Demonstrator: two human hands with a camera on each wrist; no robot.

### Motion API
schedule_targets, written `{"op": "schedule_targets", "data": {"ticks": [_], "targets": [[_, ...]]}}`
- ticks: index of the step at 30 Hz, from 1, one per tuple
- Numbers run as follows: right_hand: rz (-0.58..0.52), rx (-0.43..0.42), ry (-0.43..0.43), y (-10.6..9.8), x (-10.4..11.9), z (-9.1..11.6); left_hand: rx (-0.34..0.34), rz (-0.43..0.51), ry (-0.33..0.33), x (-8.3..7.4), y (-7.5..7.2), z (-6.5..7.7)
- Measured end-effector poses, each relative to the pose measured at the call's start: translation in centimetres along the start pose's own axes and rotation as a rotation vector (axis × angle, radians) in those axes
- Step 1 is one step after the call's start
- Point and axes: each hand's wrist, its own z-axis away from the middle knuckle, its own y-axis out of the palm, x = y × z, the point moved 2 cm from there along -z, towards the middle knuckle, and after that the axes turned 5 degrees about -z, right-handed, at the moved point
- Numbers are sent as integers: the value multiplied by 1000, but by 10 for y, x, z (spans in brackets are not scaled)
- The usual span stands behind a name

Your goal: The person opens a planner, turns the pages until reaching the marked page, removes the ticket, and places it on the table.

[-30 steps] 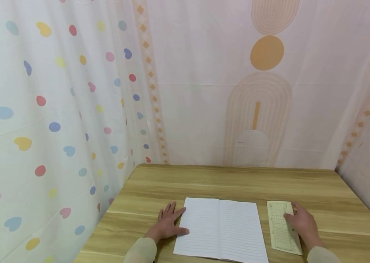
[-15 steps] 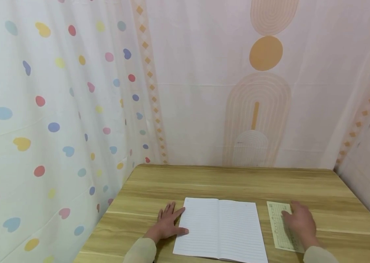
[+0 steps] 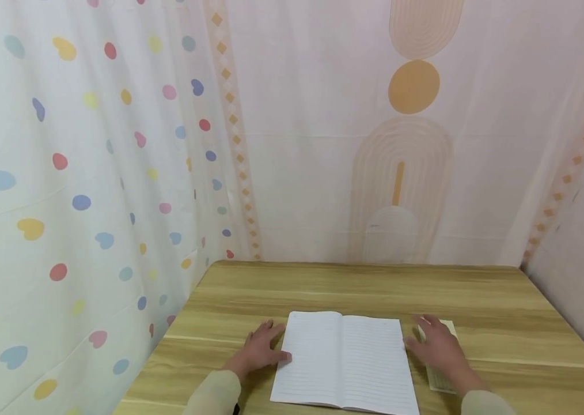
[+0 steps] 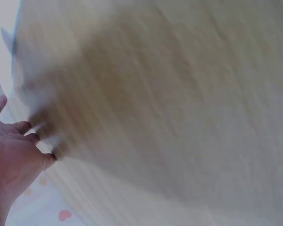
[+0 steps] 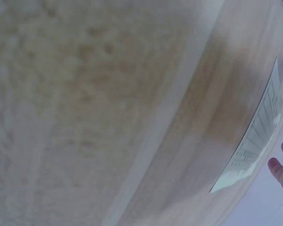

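Note:
In the head view an open notebook with blank ruled pages lies flat, its fold down the middle. My left hand is at its left edge, fingers spread, the thumb overlapping the left page. My right hand is over a pale yellow printed paper slip to the right of the notebook, thumb and fingers parted and pointing at the notebook's right edge. Most of the slip's upper part is hidden by that hand. The right wrist view shows the slip flat on the wood, with fingertips apart from it.
Both things lie on a wood-grain table. A white curtain with coloured dots hangs on the left. Behind the far edge is a pale curtain with arch patterns, and another pale cloth on the right.
My right hand has let go of the slip's right edge and moved left over it, towards the notebook. My left hand has lifted slightly, its fingers less flat; the head view has shifted a little.

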Motion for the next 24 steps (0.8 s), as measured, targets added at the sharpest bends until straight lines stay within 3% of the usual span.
{"op": "schedule_targets", "data": {"ticks": [8, 14, 24], "targets": [[90, 37, -114, 15, 9, 0, -46, 171, 10, -15, -5, 3], [108, 68, -154, 19, 17, 2, -46, 287, -55, -22, -8, 5], [102, 146, -132, 21, 20, 6, -54, 290, -104, -22, -8, 5]]}}
